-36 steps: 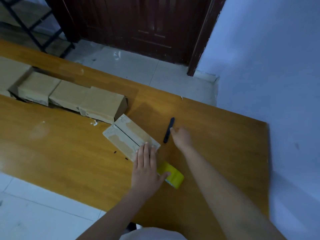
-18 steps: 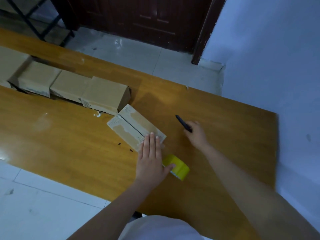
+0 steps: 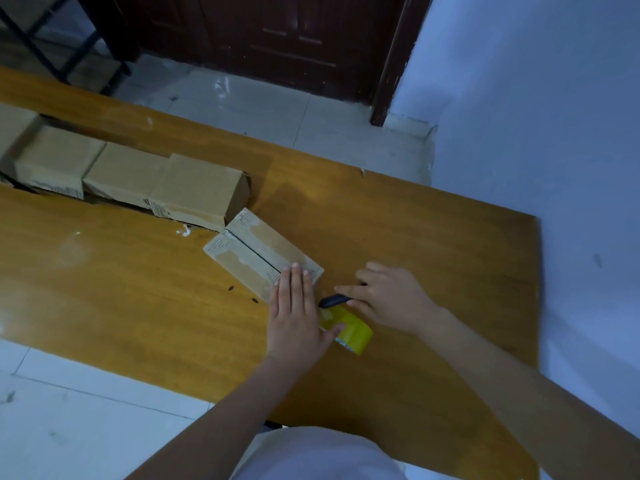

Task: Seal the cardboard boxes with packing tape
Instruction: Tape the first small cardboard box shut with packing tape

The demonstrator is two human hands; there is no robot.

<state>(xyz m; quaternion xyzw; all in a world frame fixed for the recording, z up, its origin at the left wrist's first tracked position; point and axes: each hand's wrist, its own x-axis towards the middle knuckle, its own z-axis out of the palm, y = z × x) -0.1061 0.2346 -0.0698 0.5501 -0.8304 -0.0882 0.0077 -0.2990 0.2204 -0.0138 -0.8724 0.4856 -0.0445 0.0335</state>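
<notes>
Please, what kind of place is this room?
Probably a plain room used for packing by hand: a wooden table carries a row of cardboard boxes and a yellow tape roll, with tiled floor and a dark door behind.

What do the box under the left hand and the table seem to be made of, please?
The box looks like plain matte brown cardboard, with pale torn patches on its flaps. The table looks like wood or wood laminate with a glossy orange-brown finish: faint grain lines and soft reflections show.

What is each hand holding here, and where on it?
Right hand grips the black cutter by its rear end. Left hand holds nothing, lying flat on the box.
</notes>
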